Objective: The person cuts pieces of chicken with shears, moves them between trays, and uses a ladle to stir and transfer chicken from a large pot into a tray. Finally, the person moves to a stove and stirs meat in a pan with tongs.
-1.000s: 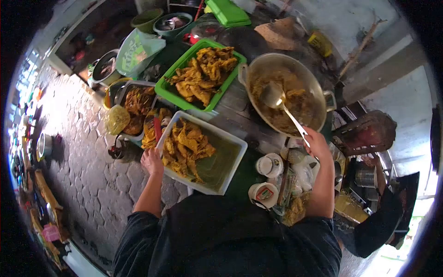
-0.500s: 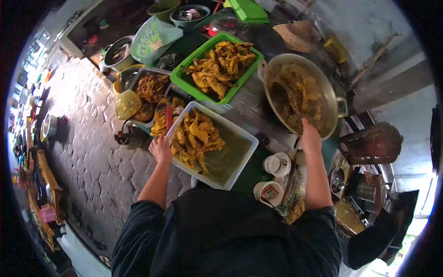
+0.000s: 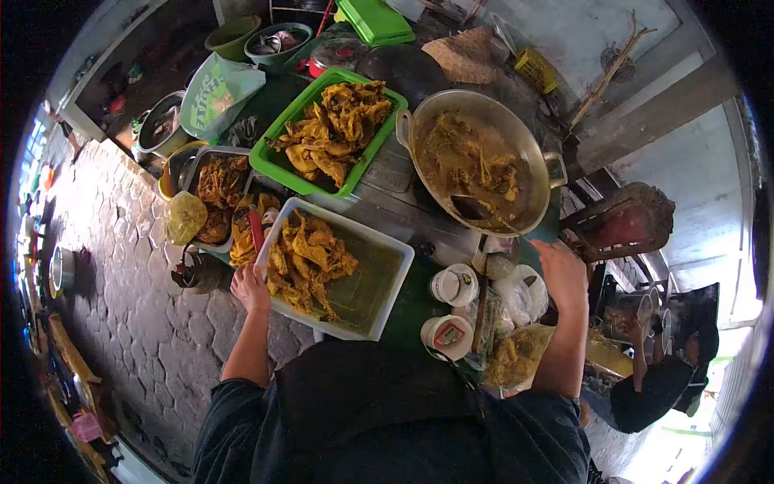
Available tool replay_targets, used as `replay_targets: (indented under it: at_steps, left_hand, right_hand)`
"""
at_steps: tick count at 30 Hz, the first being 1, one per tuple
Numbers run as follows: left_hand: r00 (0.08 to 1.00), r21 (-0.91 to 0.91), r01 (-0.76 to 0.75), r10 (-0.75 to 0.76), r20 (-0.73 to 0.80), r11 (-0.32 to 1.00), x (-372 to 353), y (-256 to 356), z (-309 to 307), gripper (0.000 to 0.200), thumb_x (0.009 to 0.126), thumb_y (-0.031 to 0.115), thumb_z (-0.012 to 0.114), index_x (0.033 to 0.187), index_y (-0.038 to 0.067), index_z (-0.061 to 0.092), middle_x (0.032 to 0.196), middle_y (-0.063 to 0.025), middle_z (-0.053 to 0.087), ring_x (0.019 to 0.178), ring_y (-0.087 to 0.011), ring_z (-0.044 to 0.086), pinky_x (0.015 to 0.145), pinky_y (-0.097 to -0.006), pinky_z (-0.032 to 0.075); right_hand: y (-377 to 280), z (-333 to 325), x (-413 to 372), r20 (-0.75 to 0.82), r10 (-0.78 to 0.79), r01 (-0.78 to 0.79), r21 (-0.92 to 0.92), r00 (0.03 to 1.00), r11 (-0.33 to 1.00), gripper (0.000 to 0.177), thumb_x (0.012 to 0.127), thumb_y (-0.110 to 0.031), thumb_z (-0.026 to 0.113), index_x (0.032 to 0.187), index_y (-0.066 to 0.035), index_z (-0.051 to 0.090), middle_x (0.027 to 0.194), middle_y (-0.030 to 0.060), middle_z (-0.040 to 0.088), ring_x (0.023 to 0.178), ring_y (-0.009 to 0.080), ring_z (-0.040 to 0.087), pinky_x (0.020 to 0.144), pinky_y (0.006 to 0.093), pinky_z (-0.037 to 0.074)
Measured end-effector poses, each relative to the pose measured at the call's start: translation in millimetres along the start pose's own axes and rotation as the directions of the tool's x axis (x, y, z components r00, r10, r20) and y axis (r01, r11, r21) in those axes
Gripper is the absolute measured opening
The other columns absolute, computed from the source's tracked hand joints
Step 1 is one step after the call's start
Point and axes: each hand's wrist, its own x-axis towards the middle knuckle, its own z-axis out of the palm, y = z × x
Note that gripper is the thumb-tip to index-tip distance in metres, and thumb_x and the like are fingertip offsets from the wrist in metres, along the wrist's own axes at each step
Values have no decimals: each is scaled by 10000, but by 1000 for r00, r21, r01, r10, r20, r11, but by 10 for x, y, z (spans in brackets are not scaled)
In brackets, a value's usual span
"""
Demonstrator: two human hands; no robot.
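My left hand [image 3: 251, 290] is at the near left corner of a white rectangular tray [image 3: 379, 310], its fingers closed on the rim. Yellow-coated chicken pieces [image 3: 306, 262] fill the tray's left side, beside shallow yellowish liquid. My right hand [image 3: 560, 273], at the lower right of a large two-handled metal pan [image 3: 419, 165], is closed around the end of a ladle's thin handle. The dark ladle bowl [image 3: 470, 208] rests inside the pan. Brownish-yellow food and liquid [image 3: 476, 153] lie in the pan. A red, handle-like object [image 3: 256, 231] stands against the tray's left edge.
Behind the tray is a green basin [image 3: 274, 133] of chicken pieces. White tubs [image 3: 454, 285] and plastic bags [image 3: 520, 294] lie between the tray and my right arm. A grey container of browned food [image 3: 193, 173] stands left. Another person [image 3: 653, 387] is at far right.
My right hand has drawn back from over the pan toward me, and the ladle bowl now shows near the pan's close side. My left hand stays at the tray. The whole view has shifted.
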Motion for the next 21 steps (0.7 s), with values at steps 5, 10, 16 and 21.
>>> replay_targets:
  at_steps: [5, 10, 16, 21]
  left_hand:
    - [1000, -2, 0, 0, 11, 1000, 7, -20, 37, 318, 937, 316, 442, 1104, 95, 599, 1144, -110, 533, 1099, -308, 456, 957, -429, 313]
    - [990, 30, 67, -71, 119, 997, 17, 61, -80, 314, 944, 298, 435, 1151, 113, 582, 1204, -99, 494, 1142, -291, 419, 990, -424, 286]
    - [991, 25, 64, -66, 112, 998, 17, 70, -95, 321, 946, 306, 434, 1140, 96, 580, 1201, -101, 486, 1140, -296, 417, 992, -425, 280]
    - [997, -2, 56, -56, 60, 998, 15, 77, -88, 295, 933, 282, 448, 1104, 84, 585, 1193, -113, 492, 1145, -290, 416, 977, -404, 296]
  right_hand:
    - [-250, 324, 247, 108, 127, -127, -3, 986, 992, 442, 867, -39, 431, 1279, -185, 498, 1284, 162, 496, 1076, 310, 563, 872, 428, 480]
    - [-502, 558, 586, 138, 210, -214, 10, 968, 977, 495, 852, 9, 438, 1308, -182, 459, 1281, 167, 475, 1015, 330, 587, 845, 424, 501]
    - [-487, 401, 564, 66, 115, -118, 53, 991, 992, 500, 840, -10, 469, 1304, -194, 456, 1235, 172, 506, 1025, 323, 576, 846, 422, 489]
    - [-237, 43, 369, -83, 165, -154, 126, 983, 980, 437, 867, -61, 439, 1284, -186, 477, 1217, 190, 525, 1060, 341, 547, 860, 432, 462]
